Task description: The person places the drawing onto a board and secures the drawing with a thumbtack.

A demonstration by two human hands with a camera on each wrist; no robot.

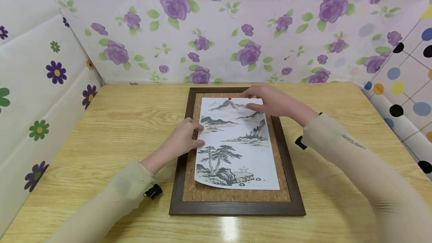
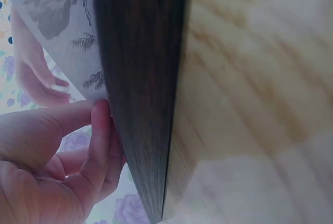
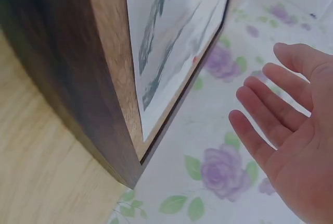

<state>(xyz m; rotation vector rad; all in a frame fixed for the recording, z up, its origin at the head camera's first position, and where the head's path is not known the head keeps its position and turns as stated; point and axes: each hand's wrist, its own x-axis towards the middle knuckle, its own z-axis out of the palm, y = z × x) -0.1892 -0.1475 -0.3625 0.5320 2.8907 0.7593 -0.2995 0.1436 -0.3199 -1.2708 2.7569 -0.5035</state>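
A sheet of paper with a printed ink landscape [image 1: 233, 134] lies on a cork board [image 1: 236, 196] in a dark wooden frame [image 1: 236, 208]. One red push pin [image 1: 230, 98] sits at the middle of the sheet's top edge. The sheet's lower left corner curls up a little. My left hand [image 1: 182, 138] has its thumb and fingertips at the left edge of the sheet, spread apart along it. Over the top right corner hovers my right hand [image 1: 268, 100], its fingers loosely spread with nothing between them; the right wrist view shows its fingers [image 3: 265, 99] apart from the board.
The framed board lies on a light wooden table [image 1: 128, 123]. A floral cloth [image 1: 209, 29] hangs behind, with flowered [image 1: 37, 85] and dotted cloths [image 1: 401, 93] at the sides. Dark wrist bands [image 1: 153, 191] show at both sleeves.
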